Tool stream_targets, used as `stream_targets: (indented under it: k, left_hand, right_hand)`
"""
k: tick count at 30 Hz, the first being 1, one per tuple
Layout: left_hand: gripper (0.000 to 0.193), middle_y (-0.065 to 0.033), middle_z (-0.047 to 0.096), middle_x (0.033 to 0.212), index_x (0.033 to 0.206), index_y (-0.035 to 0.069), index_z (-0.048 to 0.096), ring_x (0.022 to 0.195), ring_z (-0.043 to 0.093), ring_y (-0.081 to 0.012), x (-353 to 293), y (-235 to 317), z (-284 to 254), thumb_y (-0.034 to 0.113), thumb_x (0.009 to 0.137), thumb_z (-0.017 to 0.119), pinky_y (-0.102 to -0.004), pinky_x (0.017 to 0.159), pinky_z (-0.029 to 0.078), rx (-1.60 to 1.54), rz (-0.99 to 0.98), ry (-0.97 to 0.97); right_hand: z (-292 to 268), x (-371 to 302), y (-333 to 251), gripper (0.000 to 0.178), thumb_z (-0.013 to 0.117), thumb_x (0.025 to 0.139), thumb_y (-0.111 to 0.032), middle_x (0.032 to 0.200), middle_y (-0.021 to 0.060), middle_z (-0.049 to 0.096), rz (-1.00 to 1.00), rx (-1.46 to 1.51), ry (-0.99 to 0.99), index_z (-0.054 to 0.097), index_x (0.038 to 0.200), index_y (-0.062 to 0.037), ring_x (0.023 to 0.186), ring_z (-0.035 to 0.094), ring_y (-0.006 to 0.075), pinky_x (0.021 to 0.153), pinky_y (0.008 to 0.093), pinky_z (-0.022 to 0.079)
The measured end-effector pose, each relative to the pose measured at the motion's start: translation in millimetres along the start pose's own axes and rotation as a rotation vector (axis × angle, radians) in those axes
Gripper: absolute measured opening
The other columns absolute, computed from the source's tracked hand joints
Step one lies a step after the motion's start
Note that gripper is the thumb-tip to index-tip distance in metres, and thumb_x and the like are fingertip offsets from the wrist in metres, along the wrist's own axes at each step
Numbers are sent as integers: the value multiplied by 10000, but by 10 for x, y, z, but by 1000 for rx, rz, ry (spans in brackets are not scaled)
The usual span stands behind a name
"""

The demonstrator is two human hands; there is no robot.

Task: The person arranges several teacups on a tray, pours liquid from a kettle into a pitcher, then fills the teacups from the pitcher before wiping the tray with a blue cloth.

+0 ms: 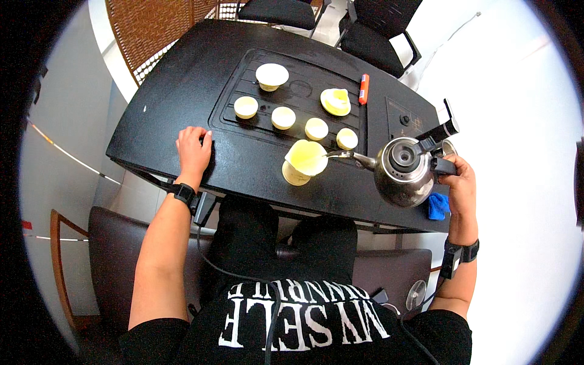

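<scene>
Right hand [456, 177] gripping a steel kettle [403, 187], spout [364, 159] at a pale lipped pitcher [304, 161] between both hands, left hand [194, 150] loosely curled on the tabletop [249, 170]

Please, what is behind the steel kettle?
Beyond the kettle, a dark knob and part of a shiny rim are visible. The kettle hides the tabletop directly behind, so anything there cannot be seen.

Tea tray [304, 91] and kettle [401, 187] suggest a tearoom.
</scene>
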State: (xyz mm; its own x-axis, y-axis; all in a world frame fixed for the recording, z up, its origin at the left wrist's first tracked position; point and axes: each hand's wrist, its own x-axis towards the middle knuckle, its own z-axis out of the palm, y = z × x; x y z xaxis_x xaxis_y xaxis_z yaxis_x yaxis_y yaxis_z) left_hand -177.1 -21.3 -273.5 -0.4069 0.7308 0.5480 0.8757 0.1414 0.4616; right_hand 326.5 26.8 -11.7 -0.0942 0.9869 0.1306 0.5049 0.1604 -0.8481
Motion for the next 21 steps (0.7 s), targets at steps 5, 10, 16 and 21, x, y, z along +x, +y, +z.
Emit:
stream_targets:
  k: [5,10,16,21]
  left_hand:
    - [165,-74,569,867,829,68,606,919,520,-286,0,-5,0,230,862,617,-416,811,399,7,-9,-15]
    - [158,-71,573,868,834,72,614,907,523,-280,-2,-9,8,227,858,621,-413,812,399,-9,-8,-3]
    - [161,-72,576,863,822,66,621,906,524,-279,7,4,7,223,853,624,-408,813,399,-8,-17,-7]
    - [165,-74,575,859,809,60,622,905,524,-279,12,33,-24,219,852,622,-408,811,397,-8,-31,-21]
  right_hand:
    - [-20,12,18,262,503,540,86,785,22,560,4,11,-18,561,776,-12,742,516,132,700,232,402]
    - [-11,14,6,271,498,541,86,785,22,568,-2,18,-14,565,785,-13,741,521,127,698,228,404]
    - [-13,18,16,263,500,536,87,799,21,561,-2,16,-15,549,773,-16,743,516,126,699,232,407]
    - [-20,38,65,272,498,538,87,801,20,561,-19,24,-27,556,784,-13,754,511,126,702,228,397]
